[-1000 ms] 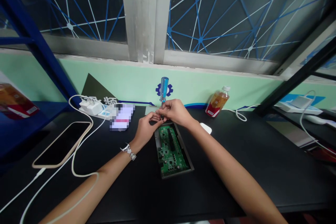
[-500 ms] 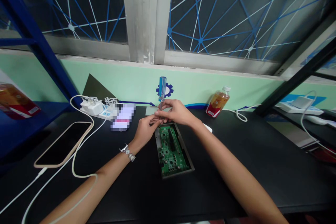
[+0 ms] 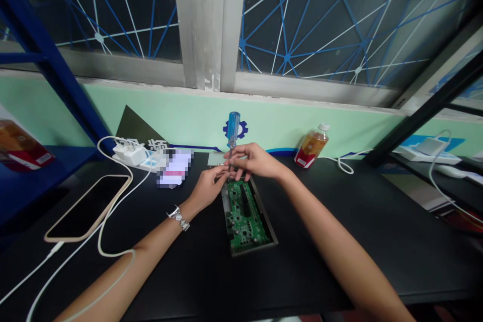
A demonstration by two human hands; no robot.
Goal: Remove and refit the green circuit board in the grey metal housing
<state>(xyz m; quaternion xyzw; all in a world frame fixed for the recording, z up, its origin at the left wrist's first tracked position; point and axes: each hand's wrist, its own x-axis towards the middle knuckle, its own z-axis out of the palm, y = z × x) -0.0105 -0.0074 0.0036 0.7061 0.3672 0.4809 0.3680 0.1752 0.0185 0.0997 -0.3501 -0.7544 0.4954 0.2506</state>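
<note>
A screwdriver [image 3: 233,128] with a clear blue handle stands nearly upright, handle uppermost, above the far end of a green circuit board [image 3: 244,216]. The board sits inside a shallow metal frame [image 3: 266,218] on the black tabletop. Around the thin shaft, below the handle, close the fingers of my right hand [image 3: 256,161]. My left hand [image 3: 209,184], with a silver bracelet at the wrist, has its fingertips pinched together low by the shaft, at the frame's far left corner. What lies between those fingertips, and the screwdriver's tip, are hidden.
On the left lie a phone [image 3: 87,209] with a charging cable [image 3: 56,247], a white power strip [image 3: 132,155] and a blurred-out phone-like item [image 3: 175,168]. A juice bottle [image 3: 312,146] stands by the wall at right. A white cable crosses my left forearm.
The fingers of my right hand have shifted and spread a little on the shaft, and the screwdriver leans slightly differently. My left hand keeps its place by the frame's corner.
</note>
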